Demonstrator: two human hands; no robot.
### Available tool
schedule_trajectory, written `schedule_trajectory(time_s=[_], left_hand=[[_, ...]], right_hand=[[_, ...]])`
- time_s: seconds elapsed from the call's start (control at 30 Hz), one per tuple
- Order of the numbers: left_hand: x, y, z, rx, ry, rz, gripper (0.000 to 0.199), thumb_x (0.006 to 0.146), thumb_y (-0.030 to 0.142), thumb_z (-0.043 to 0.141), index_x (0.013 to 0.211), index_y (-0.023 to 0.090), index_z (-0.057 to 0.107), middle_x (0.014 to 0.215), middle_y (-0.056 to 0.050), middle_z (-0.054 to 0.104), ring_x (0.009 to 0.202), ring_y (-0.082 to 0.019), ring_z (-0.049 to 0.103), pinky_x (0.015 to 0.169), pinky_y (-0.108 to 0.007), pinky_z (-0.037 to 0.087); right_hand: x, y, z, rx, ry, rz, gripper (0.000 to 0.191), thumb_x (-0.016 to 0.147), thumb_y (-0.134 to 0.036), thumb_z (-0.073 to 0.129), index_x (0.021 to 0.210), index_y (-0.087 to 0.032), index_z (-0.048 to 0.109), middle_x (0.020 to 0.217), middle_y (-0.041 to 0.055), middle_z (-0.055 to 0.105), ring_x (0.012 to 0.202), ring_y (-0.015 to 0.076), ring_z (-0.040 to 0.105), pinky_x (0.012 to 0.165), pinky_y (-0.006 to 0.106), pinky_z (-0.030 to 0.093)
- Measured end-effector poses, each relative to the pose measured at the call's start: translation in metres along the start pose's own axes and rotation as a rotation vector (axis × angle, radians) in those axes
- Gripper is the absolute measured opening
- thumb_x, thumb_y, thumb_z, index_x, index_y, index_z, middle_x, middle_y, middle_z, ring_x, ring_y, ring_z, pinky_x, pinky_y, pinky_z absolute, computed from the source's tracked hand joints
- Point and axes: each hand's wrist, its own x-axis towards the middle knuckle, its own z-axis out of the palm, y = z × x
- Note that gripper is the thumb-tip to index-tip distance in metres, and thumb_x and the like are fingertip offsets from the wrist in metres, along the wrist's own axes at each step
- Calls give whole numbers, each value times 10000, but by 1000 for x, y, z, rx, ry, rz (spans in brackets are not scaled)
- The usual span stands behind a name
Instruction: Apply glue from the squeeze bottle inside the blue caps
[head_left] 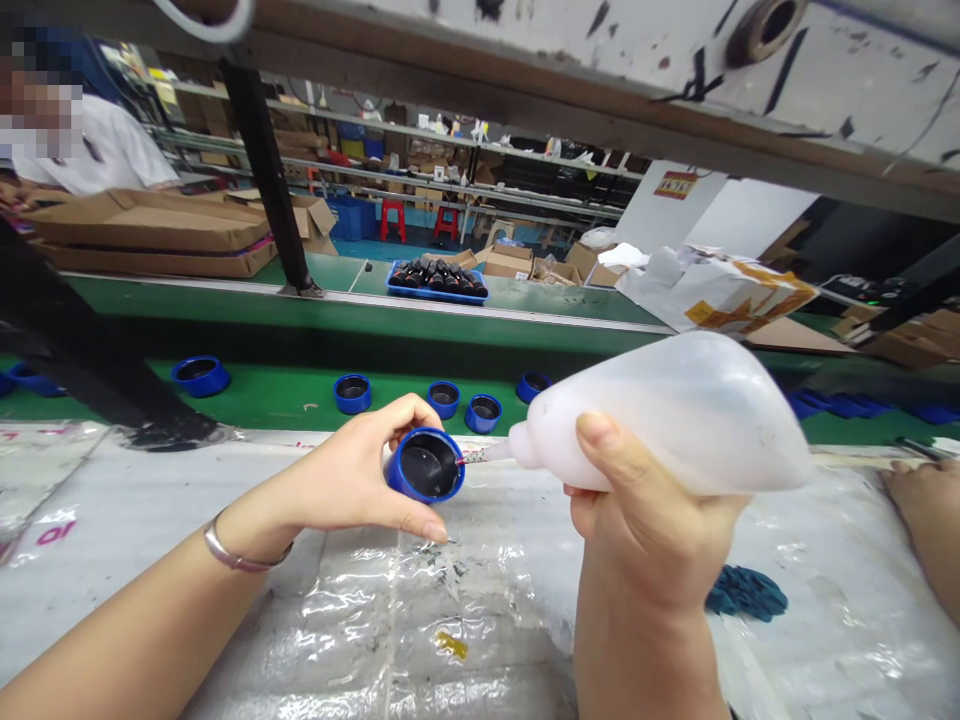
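My left hand (367,465) grips a round blue cup-like part (397,480) with a black inside, its opening tilted toward me. In my right hand (645,490) is a translucent white squeeze bottle (682,400), held on its side with the nozzle pointing left. The nozzle's thin tip, wrapped in something patterned, meets the right inner rim of the blue part; whether any liquid comes out cannot be made out. Just behind my hands, more blue cup-like parts (352,394) sit on a green conveyor belt (255,400).
Clear plastic sheeting covers the worktop (337,620), with a dark teal crumpled thing (746,592) at right. Another person's hand (926,510) rests at the right edge. Beyond the belt are a blue tray (437,290) of black parts and cardboard boxes (150,230). A black post (266,160) stands left.
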Motion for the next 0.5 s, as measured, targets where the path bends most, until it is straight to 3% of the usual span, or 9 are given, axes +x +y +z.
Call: schedule_trajectory(time_s=[0.17, 0.3, 0.4, 0.5], left_hand=[[0, -1, -15, 162, 119, -2, 673, 567, 514, 970, 1052, 228, 600, 996, -10, 699, 905, -234, 653, 799, -334, 522], [1, -12, -45, 245, 458, 20, 692, 571, 560, 942, 1097, 219, 649, 1108, -54, 717, 1007, -284, 681, 913, -388, 531], [1, -28, -73, 337, 688, -205, 674, 614, 560, 888, 1153, 222, 664, 1068, -46, 745, 975, -296, 704, 881, -388, 557], [1, -49, -97, 503, 734, -509, 634, 645, 492, 849, 1180, 201, 673, 1008, -59, 757, 947, -330, 725, 825, -406, 574]], right_hand=[[9, -3, 6, 153, 69, 84, 235, 648, -271, 872, 750, -187, 678, 575, -47, 582, 389, 110, 514, 259, 201, 352], [16, -2, 8, 188, 127, 226, 331, 619, -406, 826, 724, -188, 600, 593, 32, 639, 508, 230, 671, 231, 176, 238], [16, -1, 9, 185, 102, 248, 361, 620, -437, 815, 704, -199, 557, 613, 59, 673, 457, 195, 625, 240, 170, 229], [14, 0, 10, 171, 103, 272, 353, 599, -419, 803, 763, -180, 602, 598, 33, 639, 339, 120, 472, 232, 199, 235]])
